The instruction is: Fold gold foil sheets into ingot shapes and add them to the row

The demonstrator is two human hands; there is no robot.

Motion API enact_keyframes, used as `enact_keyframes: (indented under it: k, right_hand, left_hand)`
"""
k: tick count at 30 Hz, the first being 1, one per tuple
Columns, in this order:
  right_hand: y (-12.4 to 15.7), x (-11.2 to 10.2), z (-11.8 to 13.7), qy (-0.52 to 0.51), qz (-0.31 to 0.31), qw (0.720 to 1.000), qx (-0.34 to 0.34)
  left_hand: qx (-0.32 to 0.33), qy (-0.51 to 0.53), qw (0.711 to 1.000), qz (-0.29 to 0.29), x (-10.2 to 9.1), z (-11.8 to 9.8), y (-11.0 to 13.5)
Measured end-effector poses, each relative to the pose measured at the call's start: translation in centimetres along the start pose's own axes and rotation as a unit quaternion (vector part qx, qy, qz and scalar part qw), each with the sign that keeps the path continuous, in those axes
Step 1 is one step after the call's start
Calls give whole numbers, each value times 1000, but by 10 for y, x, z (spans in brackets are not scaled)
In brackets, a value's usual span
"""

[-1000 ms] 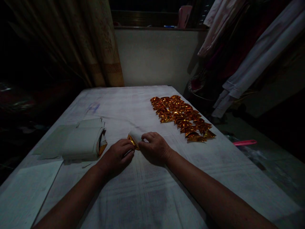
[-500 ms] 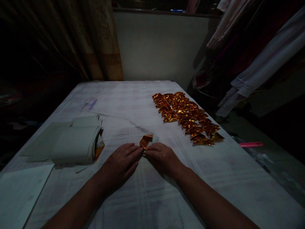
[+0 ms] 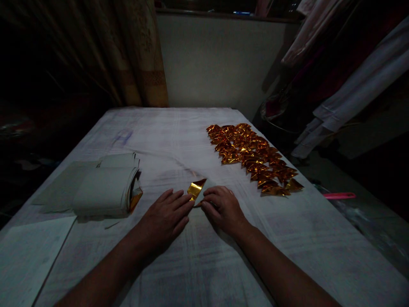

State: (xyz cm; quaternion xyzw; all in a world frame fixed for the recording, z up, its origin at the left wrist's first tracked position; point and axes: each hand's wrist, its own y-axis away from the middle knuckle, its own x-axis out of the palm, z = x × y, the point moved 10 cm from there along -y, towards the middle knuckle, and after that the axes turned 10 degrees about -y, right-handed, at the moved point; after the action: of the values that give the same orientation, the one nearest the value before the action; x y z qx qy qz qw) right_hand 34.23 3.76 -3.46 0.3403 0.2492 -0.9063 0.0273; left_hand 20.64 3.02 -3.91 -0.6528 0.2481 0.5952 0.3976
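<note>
A small sheet of gold foil paper (image 3: 195,189) lies on the cloth-covered table (image 3: 179,140), with one corner folded up. My left hand (image 3: 166,217) lies flat beside it, fingers stretched out, fingertips pressing its near left edge. My right hand (image 3: 222,209) has its fingers curled and pinches the paper's near right edge. Several folded gold foil pieces (image 3: 254,160) lie in overlapping rows on the right of the table.
A curled stack of pale paper sheets (image 3: 105,189) with gold backs lies at the left, over flat sheets (image 3: 22,251) at the near left corner. A curtain (image 3: 137,55) hangs at the back left. Clothes (image 3: 335,76) hang at the right; a pink object (image 3: 339,195) lies on the floor.
The paper went from a white roll between both hands to a flattened piece with a gold corner turned up. My left hand has spread flat. The view tilted down slightly.
</note>
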Motion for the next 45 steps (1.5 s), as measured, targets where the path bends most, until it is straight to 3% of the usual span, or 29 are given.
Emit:
enact_keyframes:
  k: [14,27,45]
  right_hand:
    - [-5,2,-11,41,-36,995,78]
    - [-8,4,-14,60,-32,994,87]
    - [-9,6,-13,89,-40,991,91]
  left_hand:
    - [-14,10,1000,9,-2,-4,-1]
    - [-12,9,999,34,-3,-6,-1]
    - [-14,-15,999,26,-6,-16,-5]
